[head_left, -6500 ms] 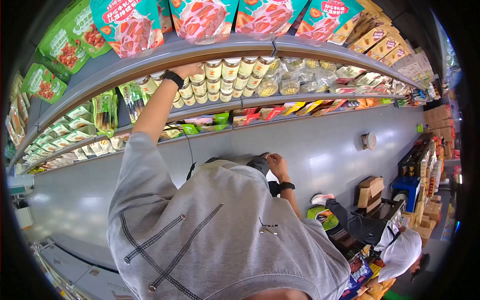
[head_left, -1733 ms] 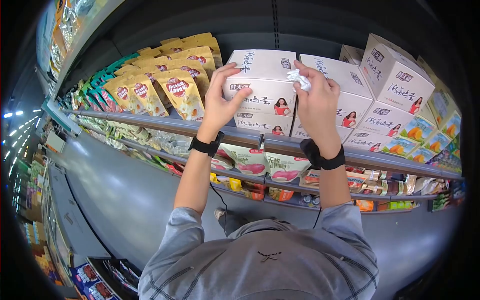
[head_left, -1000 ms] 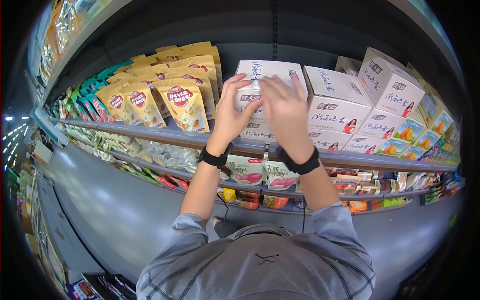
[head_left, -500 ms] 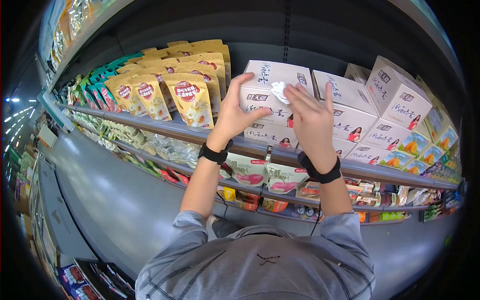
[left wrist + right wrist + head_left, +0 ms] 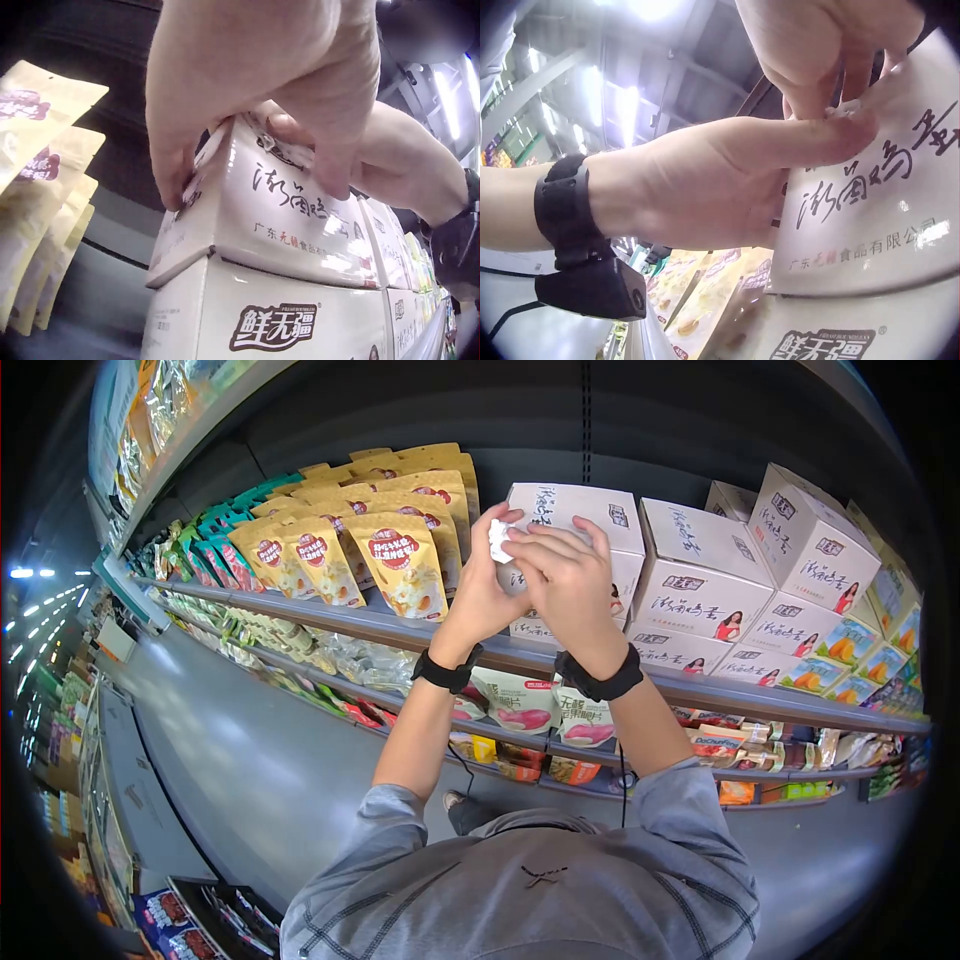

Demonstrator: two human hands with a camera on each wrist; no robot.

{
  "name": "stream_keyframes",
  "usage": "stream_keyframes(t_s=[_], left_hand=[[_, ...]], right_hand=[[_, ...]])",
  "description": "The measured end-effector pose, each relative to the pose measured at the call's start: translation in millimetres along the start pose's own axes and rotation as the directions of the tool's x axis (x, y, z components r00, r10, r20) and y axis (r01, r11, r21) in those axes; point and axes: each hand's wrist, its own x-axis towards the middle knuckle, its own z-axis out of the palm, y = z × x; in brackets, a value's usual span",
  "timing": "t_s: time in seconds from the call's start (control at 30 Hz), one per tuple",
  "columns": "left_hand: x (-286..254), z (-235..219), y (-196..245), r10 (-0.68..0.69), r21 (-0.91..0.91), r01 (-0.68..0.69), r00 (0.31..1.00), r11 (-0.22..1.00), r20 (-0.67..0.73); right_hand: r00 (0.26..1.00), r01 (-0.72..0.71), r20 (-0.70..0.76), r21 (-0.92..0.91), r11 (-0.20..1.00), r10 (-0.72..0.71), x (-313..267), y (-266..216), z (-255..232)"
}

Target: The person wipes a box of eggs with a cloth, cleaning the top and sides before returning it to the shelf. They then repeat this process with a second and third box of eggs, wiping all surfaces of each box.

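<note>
A white box (image 5: 575, 507) with dark brush lettering sits on top of another at the front of the shelf. My left hand (image 5: 484, 596) grips its left end; in the left wrist view, the fingers lie on the box's (image 5: 292, 217) side face and the thumb on its front. My right hand (image 5: 572, 582) pinches a crumpled white tissue (image 5: 498, 541) at the box's upper left corner, close to the left fingertips. In the right wrist view the right hand (image 5: 829, 49) comes down over the top edge, and the tissue (image 5: 846, 109) shows only slightly.
Yellow snack pouches (image 5: 400, 560) stand in rows left of the box. More white boxes (image 5: 705, 545) are stacked to its right, beside orange-printed cartons (image 5: 815, 672). A grey shelf edge (image 5: 690, 685) runs in front, with packaged goods on shelves below. A dark panel closes the back.
Earlier, one hand was among jars under another shelf. Over the last second, my right hand has moved the tissue leftward across the box to its left corner. The left hand stays on the box.
</note>
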Motion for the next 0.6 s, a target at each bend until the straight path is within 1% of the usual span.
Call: stream_keyframes(t_s=[0.07, 0.17, 0.27, 0.3, 0.37, 0.4, 0.47, 0.5, 0.53, 0.6], left_hand=[[1, -1, -2, -0.005, -0.032, 0.005, 1.000, 0.999, -0.005], [2, -2, -5, 0.035, 0.033, -0.035, 0.999, 0.999, -0.005], [3, -3, -8, 0.007, 0.015, -0.007, 1.000, 1.000, 0.013], [3, -3, -3, -0.041, 0.000, 0.041, 0.999, 0.999, 0.022], [1, -3, -13, -0.001, 0.037, -0.001, 0.999, 0.999, 0.054], [1, -3, -17, 0.018, 0.055, -0.022, 0.997, 0.998, 0.073], [1, -4, -16, -0.018, -0.048, 0.022, 0.997, 0.999, 0.073], [2, -4, -18, -0.030, -0.098, 0.037, 0.997, 0.995, 0.077], [3, -4, -19, -0.044, -0.148, 0.055, 0.996, 0.987, 0.082], [3, -5, -14, -0.082, -0.131, 0.094, 0.992, 0.987, 0.094]], right_hand=[[1.000, -0.004, -0.011, 0.002, 1.000, 0.004, -3, 2, -1], [1.000, 0.008, -0.002, -0.042, 0.999, -0.008, -2, 2, -11], [1.000, -0.006, -0.017, -0.139, 0.990, 0.003, -8, 6, -25], [0.999, -0.025, -0.037, -0.162, 0.987, 0.019, -10, 7, -30], [0.996, -0.057, -0.077, -0.206, 0.977, 0.042, -15, 9, -45], [0.985, -0.126, -0.126, -0.074, 0.989, 0.116, -16, 8, -53], [0.940, -0.245, -0.193, 0.194, 0.950, 0.282, -18, 4, -76], [0.914, -0.267, -0.230, 0.276, 0.923, 0.333, -21, 2, -91], [0.876, -0.286, -0.284, 0.346, 0.893, 0.390, -26, 4, -98], [0.776, -0.312, -0.363, 0.490, 0.814, 0.516, -42, 6, -111]])
